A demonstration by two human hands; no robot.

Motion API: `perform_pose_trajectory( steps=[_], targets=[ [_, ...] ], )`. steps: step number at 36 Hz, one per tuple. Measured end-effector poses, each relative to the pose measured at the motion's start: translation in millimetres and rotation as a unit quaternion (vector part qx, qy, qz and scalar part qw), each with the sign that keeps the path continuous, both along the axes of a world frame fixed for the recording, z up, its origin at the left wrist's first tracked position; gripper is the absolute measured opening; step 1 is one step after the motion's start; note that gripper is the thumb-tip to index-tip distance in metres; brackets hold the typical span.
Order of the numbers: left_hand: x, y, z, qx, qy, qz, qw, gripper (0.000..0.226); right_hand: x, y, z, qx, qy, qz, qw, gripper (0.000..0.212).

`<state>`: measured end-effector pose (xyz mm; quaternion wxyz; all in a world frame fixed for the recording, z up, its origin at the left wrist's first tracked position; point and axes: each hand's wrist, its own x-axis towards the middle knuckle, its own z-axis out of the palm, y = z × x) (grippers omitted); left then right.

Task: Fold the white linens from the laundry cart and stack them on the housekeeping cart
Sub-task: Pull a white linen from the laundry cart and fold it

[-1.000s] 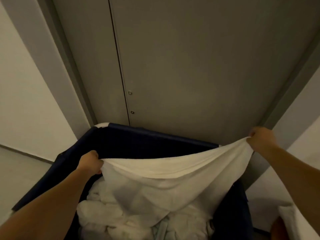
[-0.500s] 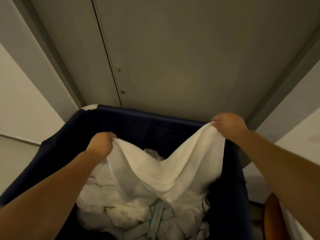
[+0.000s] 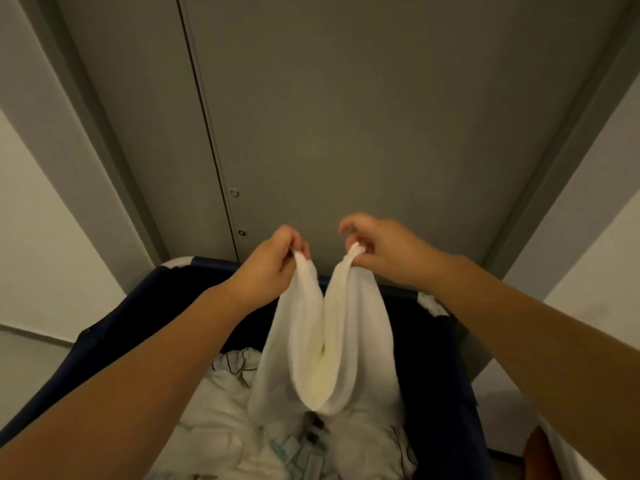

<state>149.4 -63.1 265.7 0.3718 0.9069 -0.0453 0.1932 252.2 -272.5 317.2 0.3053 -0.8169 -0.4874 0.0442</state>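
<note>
1. The left hand (image 3: 272,266) pinches one top corner of a white linen (image 3: 325,344) between its thumb and curled fingers.
2. The right hand (image 3: 384,251) pinches the other top corner, with its other fingers curled above the cloth.
3. Both hands are raised close together, not touching, above the far edge of the laundry cart (image 3: 145,299).
4. The linen hangs from them doubled into a narrow U. Its halves nearly meet, and its bottom fold hangs over the cart's middle.
5. The cart has dark navy fabric walls, and a white frame tube shows at its far-left corner.
6. A crumpled pile of white linens (image 3: 214,410) lies inside, beneath the hanging piece.
7. Grey doors (image 3: 363,116) stand just behind the cart.
</note>
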Motion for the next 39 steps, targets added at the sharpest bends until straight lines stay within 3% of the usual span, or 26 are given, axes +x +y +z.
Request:
perform_pose_trajectory(
  steps=[5,15,20,22,26,30,32,35,39],
  targets=[
    [4.6,-30.0,24.5,-0.013,-0.032,-0.036,0.999,0.042,-20.8,11.5,16.5,0.084,0.102,0.014,0.991,0.045],
    [-7.5,-56.0,34.4,-0.101,-0.067,-0.047,0.992,0.029,-26.8,1.5,14.2,0.152,0.134,0.003,0.979,0.043],
    [-12.4,-67.1,32.9,-0.16,-0.059,-0.032,0.985,0.043,-25.1,-3.2,11.7,0.114,0.129,-0.007,0.985,0.058],
    [-12.6,-70.3,29.9,-0.182,-0.043,-0.026,0.982,0.047,-23.7,-5.1,10.6,0.072,0.088,-0.011,0.993,0.063],
    [-14.1,-79.0,21.5,-0.227,-0.01,-0.016,0.974,0.043,-24.0,-12.9,8.5,-0.012,0.031,0.005,0.999,0.043],
    [-17.1,-88.1,14.3,-0.246,-0.003,0.008,0.969,0.042,-25.4,-19.7,1.2,-0.008,0.041,0.008,0.999,0.027],
    [-17.8,-89.2,10.0,-0.243,0.008,0.013,0.97,0.042,-26.2,-22.4,-1.0,-0.013,0.055,0.001,0.998,0.03],
    [-19.4,-91.0,6.2,-0.249,0.023,0.009,0.968,0.041,-29.8,-26.2,-2.0,-0.026,0.1,0.023,0.994,0.051],
    [-22.3,-97.5,5.8,-0.263,0.025,0.027,0.964,0.042,-33.0,-31.4,-3.9,-0.031,0.108,0.027,0.993,0.037]
  ],
)
